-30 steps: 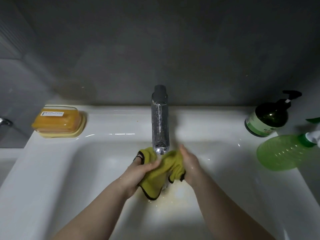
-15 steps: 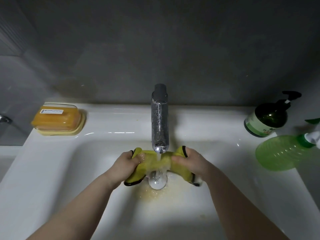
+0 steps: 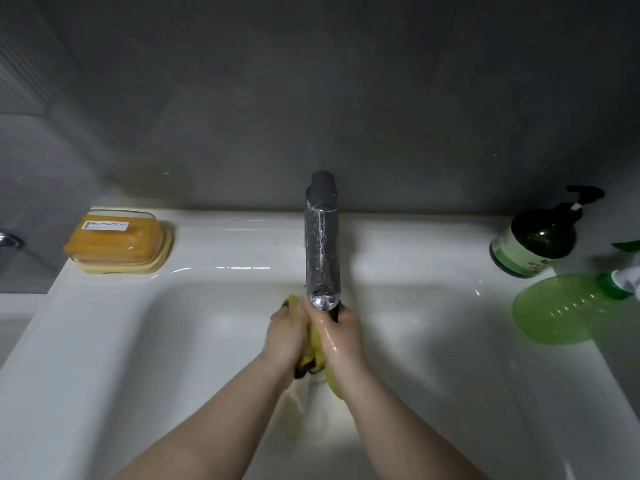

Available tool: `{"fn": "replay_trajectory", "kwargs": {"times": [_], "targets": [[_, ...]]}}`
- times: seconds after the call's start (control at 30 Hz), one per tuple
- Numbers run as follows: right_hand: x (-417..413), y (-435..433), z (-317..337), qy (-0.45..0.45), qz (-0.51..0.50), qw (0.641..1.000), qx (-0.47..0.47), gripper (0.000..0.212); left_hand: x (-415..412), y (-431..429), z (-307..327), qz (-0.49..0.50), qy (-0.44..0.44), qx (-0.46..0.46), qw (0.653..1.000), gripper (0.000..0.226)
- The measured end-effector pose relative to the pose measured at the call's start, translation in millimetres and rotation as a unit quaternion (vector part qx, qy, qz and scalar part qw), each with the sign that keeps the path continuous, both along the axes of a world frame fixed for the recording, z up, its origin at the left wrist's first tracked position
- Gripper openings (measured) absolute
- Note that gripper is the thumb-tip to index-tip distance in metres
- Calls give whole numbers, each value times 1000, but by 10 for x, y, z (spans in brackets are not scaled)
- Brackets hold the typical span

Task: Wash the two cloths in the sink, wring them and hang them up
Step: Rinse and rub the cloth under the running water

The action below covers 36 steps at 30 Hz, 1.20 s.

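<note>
A yellow cloth with black edging is bunched between my two hands under the chrome tap, over the white sink. My left hand grips its left side. My right hand grips its right side, wet and pressed close against the left. Most of the cloth is hidden between the palms; a corner sticks up at the tap and an end hangs below the wrists. Only one cloth is in sight.
A yellow soap box sits on the sink's back left ledge. At the right stand a dark green pump bottle and a light green spray bottle lying over the rim. A grey wall rises behind.
My hands, spread apart with the cloth stretched under the running water half a second ago, have come together and squeezed the cloth into a bunch.
</note>
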State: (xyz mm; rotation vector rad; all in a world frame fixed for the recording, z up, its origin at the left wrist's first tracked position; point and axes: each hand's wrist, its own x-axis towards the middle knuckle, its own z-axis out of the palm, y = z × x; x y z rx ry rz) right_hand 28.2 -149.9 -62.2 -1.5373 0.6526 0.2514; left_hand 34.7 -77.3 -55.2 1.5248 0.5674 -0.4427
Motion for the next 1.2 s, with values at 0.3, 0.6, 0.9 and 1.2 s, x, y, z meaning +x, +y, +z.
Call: {"fn": "replay_trajectory", "kwargs": {"times": [0.3,0.6,0.9,1.2], "targets": [[26,80,-14,-29,17,984,-177,29,-66,-102,77,7,20,-55,998,34],[25,109,131,-44,33,980,-190,20,-90,-77,79,6,20,-94,995,25],[-162,126,51,-95,80,961,-247,44,5,-10,73,1,71,-153,986,28],[-187,-511,-88,40,86,970,226,49,56,148,53,-16,101,-388,916,50]]}}
